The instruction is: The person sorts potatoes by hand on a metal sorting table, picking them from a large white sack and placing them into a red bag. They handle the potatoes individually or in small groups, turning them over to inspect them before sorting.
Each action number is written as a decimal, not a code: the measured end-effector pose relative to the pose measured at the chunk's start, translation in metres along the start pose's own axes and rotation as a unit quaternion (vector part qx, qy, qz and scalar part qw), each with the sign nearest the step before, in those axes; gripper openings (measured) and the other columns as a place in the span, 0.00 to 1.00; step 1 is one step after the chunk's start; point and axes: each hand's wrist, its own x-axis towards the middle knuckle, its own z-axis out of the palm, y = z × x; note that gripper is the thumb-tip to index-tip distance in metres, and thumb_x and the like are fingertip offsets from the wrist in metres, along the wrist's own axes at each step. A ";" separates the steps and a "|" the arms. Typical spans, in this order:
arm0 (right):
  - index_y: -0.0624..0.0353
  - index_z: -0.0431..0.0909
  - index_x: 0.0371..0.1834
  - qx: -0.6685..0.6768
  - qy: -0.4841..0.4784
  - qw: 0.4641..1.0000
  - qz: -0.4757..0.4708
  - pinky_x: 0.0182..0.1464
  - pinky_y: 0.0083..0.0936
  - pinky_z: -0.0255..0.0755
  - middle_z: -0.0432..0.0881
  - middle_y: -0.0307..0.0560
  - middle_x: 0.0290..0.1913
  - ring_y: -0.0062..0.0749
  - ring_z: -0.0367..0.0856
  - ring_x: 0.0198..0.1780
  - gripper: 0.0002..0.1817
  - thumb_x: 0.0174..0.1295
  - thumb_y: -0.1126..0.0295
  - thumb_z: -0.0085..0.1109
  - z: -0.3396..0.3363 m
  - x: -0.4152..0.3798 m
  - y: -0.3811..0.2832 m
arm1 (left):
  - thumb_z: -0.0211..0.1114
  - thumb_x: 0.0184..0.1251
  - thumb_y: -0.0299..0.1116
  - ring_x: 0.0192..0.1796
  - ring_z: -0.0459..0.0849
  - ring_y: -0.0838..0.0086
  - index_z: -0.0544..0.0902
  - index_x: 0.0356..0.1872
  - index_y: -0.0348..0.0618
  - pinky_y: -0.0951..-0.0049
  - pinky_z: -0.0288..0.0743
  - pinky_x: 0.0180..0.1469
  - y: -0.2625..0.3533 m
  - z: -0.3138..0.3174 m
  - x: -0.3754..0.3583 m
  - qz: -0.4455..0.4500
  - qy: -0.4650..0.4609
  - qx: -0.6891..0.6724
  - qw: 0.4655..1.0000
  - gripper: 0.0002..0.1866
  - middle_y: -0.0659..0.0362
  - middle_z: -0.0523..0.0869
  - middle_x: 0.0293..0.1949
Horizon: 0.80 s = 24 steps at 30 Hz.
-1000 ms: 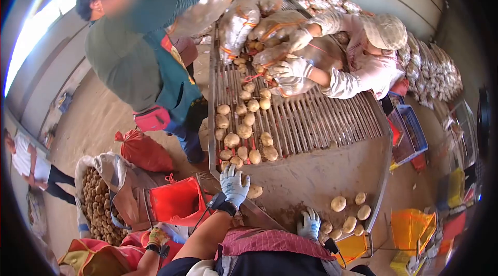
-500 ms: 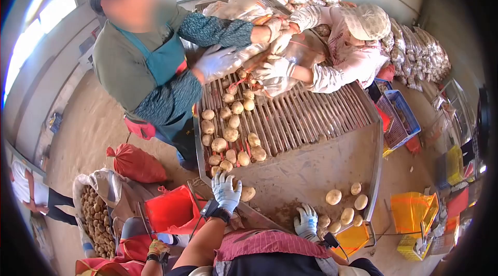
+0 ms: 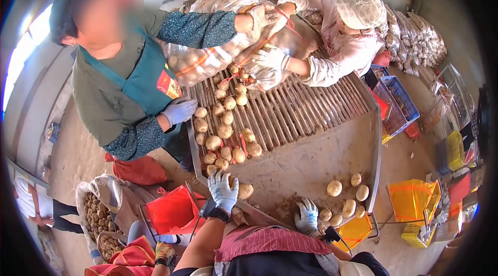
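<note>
Left hand (image 3: 223, 194) spread beside lone potato (image 3: 246, 191); right hand (image 3: 307, 217) spread beside potato cluster (image 3: 348, 207). Likely pause; grasping would need fingers curled.

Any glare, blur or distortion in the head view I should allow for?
Head view: strong fisheye bending, dark corners; glare from the bright opening at far left; a smeared blur over the head of the person in the teal apron; potatoes and slatted table look reasonably clear.

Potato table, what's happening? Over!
Left hand, fingers spread, beside single potato. Right hand beside potato group. Filled sacks crowding slats, far end.
</note>
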 end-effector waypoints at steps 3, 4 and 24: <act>0.52 0.77 0.55 0.002 0.001 1.000 0.001 0.67 0.51 0.63 0.71 0.52 0.66 0.57 0.66 0.67 0.27 0.47 0.64 0.62 0.000 0.000 0.000 | 0.68 0.56 0.45 0.68 0.67 0.53 0.82 0.45 0.47 0.49 0.55 0.71 0.000 -0.001 0.000 0.003 -0.002 -0.005 1.000 0.18 0.51 0.78 0.57; 0.52 0.77 0.54 0.003 0.003 1.000 0.000 0.66 0.51 0.63 0.71 0.52 0.66 0.57 0.66 0.66 0.26 0.47 0.64 0.62 0.000 0.000 0.000 | 0.68 0.56 0.45 0.68 0.67 0.53 0.82 0.45 0.47 0.49 0.55 0.71 0.000 0.000 -0.001 0.003 -0.003 -0.005 1.000 0.18 0.51 0.78 0.57; 0.55 0.77 0.49 0.002 0.038 0.998 -0.050 0.62 0.49 0.66 0.76 0.54 0.57 0.56 0.72 0.59 0.19 0.51 0.71 0.62 -0.001 0.015 0.000 | 0.69 0.55 0.43 0.67 0.69 0.52 0.82 0.44 0.47 0.49 0.57 0.70 0.002 -0.002 0.002 -0.008 0.007 -0.028 1.000 0.17 0.53 0.80 0.54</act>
